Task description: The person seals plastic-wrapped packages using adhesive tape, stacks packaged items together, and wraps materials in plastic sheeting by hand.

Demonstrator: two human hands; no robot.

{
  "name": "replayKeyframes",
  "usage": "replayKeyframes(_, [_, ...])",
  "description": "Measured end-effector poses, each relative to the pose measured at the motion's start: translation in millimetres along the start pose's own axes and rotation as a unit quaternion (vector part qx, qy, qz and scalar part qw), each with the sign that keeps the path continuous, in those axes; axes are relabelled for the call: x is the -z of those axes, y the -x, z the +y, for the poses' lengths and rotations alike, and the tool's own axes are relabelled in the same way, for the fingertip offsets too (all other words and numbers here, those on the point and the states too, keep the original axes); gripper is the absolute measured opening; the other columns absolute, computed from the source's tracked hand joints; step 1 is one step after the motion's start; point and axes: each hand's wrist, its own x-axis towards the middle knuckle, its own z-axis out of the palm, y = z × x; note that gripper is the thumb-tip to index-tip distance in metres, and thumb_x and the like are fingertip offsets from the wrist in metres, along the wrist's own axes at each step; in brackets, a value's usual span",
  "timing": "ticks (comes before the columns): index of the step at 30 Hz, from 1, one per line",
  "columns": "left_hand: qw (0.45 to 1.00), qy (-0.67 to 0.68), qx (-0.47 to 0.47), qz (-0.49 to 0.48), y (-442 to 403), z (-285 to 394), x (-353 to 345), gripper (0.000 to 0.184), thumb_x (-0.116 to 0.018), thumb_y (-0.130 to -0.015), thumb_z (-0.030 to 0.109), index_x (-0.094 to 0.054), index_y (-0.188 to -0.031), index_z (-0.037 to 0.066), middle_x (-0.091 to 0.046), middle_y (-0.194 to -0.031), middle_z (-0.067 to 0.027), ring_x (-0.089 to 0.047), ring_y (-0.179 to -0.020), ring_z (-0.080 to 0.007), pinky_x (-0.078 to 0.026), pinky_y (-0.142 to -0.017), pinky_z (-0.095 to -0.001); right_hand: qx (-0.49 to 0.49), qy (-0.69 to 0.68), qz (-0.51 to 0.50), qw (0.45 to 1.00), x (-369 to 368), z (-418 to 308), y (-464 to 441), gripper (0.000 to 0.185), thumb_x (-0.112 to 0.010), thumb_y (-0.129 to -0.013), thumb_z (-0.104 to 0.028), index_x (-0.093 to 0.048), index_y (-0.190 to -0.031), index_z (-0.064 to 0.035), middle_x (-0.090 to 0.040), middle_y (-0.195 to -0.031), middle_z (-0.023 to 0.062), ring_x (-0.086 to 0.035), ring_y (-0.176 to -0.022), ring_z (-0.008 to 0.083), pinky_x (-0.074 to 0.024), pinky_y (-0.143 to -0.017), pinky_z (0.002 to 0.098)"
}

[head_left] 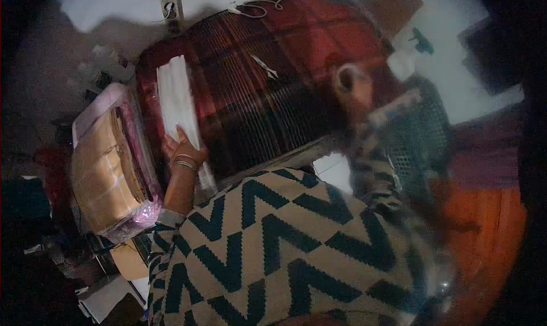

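Note:
A long white folded bundle (175, 92) lies along the left part of a dark red, striped cloth-covered surface (245, 92). My left hand (185, 152), with a bangle at the wrist, rests on the bundle's near part, fingers apart. On the right, my right hand (360, 95) is raised over the cloth and smeared by motion; it holds a pale ring-shaped roll (346, 78). Between the hands, towards the back, lies a small pair of scissors (265, 67) on the cloth.
Left of the cloth, brown sheets (105, 169) are stacked on pink plastic wrapping (149, 211). A green perforated basket (419, 132) stands at the right. A power socket (171, 9) and a white cable (256, 9) are at the back edge.

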Motion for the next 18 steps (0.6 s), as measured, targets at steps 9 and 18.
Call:
replayKeyframes(9, [0.998, -0.050, 0.045, -0.018, 1, 22, 16, 0.100, -0.067, -0.076, 0.034, 0.001, -0.147, 0.015, -0.018, -0.147, -0.0232, -0.024, -0.134, -0.0399, -0.030, -0.107, -0.0446, -0.298, 0.030, -0.194, 0.934, -2, 57, -18, 0.069, -0.070, -0.068, -0.053, -0.056, -0.119, -0.0090, -0.034, -0.137, 0.0215, -0.043, -0.118, 0.0423, -0.0384, -0.098, 0.0494])
replayKeyframes(18, [0.998, 0.046, 0.027, 0.012, -55, -43, 15, 0.089, -0.065, -0.076, 0.025, -0.011, -0.145, 0.009, -0.050, -0.125, -0.0263, -0.050, -0.116, -0.0363, -0.041, -0.098, -0.0435, 0.040, -0.084, -0.072, 0.993, -5, -48, 15, 0.058, -0.072, -0.070, -0.037, -0.054, -0.118, -0.0117, -0.042, -0.130, 0.0235, -0.036, -0.122, 0.0436, -0.0296, -0.102, 0.0525])
